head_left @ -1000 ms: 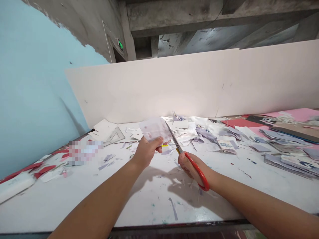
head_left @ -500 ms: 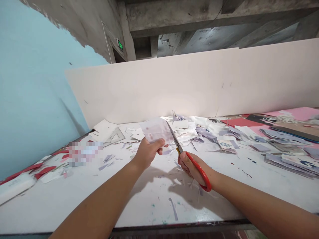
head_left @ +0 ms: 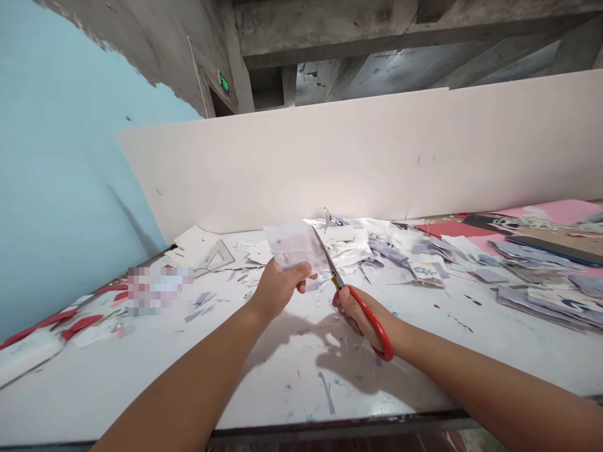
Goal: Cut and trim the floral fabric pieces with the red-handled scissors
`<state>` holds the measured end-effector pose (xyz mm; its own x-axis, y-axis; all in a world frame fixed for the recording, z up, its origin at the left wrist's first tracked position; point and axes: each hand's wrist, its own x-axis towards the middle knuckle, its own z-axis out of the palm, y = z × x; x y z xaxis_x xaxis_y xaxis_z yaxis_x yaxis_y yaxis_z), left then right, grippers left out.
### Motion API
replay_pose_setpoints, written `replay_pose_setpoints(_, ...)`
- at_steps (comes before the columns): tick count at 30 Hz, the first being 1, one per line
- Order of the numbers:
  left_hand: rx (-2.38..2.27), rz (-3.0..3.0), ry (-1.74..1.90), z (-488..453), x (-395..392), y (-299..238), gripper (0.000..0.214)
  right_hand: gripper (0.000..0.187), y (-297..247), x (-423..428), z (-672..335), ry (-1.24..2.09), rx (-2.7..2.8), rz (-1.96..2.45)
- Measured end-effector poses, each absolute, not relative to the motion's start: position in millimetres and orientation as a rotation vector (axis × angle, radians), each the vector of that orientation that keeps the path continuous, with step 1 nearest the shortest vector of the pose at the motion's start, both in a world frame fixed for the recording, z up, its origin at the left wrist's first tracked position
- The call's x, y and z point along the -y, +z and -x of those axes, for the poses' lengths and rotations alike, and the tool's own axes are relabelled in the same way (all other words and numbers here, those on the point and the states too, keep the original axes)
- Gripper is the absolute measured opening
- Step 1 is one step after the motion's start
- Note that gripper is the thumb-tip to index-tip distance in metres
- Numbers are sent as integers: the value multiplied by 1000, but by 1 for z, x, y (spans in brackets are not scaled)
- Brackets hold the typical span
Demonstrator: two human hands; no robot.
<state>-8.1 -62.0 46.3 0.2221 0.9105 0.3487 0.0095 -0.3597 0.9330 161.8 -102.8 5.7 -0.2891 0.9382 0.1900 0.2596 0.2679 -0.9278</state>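
Observation:
Between the thumb and fingers of my left hand [head_left: 281, 287] is a thin, pale piece of paper or cloth [head_left: 293, 243] with faint marks, held up above the table. My right hand [head_left: 360, 314] grips a pair of scissors [head_left: 379, 333] by its red handles. The blades point up and away from me and look nearly closed. They lie along the right edge of the pale piece; whether they touch it I cannot tell. Loose white and lavender scraps [head_left: 351, 242] are heaped behind the blades.
A clear set square [head_left: 219, 256] lies at the back left. Red scraps [head_left: 80, 326] and a white object [head_left: 28, 355] sit at far left. Stacked lavender pieces [head_left: 541, 306], a dark flat object [head_left: 560, 248] and white cord [head_left: 530, 220] are at right. A pale board [head_left: 301, 163] stands behind the table [head_left: 155, 389].
The whole view has shifted slightly. My left hand still holds the pale piece, and the scissors have moved very slightly left and look a little more closed.

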Motion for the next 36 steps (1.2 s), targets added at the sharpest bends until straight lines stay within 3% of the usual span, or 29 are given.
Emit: replay_pose_setpoints(36,-899,-1650,1165,4,63,41,15,57,10,102,-154,1337,1468,1099)
